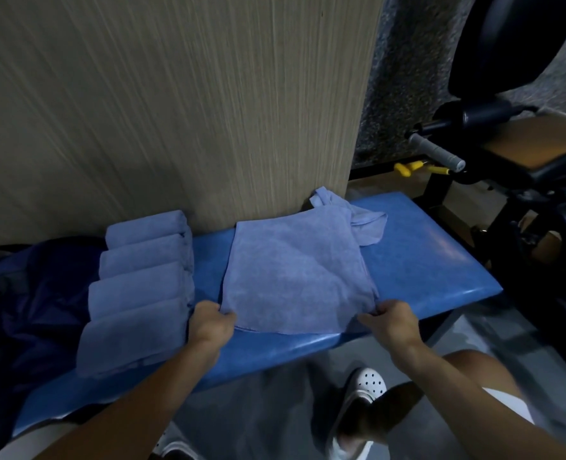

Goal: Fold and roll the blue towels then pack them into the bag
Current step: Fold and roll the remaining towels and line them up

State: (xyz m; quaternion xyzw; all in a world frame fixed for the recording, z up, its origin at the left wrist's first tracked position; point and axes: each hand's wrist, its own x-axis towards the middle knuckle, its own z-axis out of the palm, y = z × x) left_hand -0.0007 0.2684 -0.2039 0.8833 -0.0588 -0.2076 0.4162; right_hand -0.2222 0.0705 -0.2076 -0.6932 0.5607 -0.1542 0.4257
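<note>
A blue towel lies spread flat on the blue padded bench. My left hand pinches its near left corner. At the near right corner, my right hand pinches the cloth. Behind the flat towel, another crumpled blue towel lies against the wooden panel. Several rolled blue towels sit side by side on the bench's left part. A dark blue bag lies at the far left, beside the rolls.
A tall wooden panel stands right behind the bench. Black gym equipment with a grey handle and yellow pins stands at the right. My legs and white perforated shoes are below the bench's front edge.
</note>
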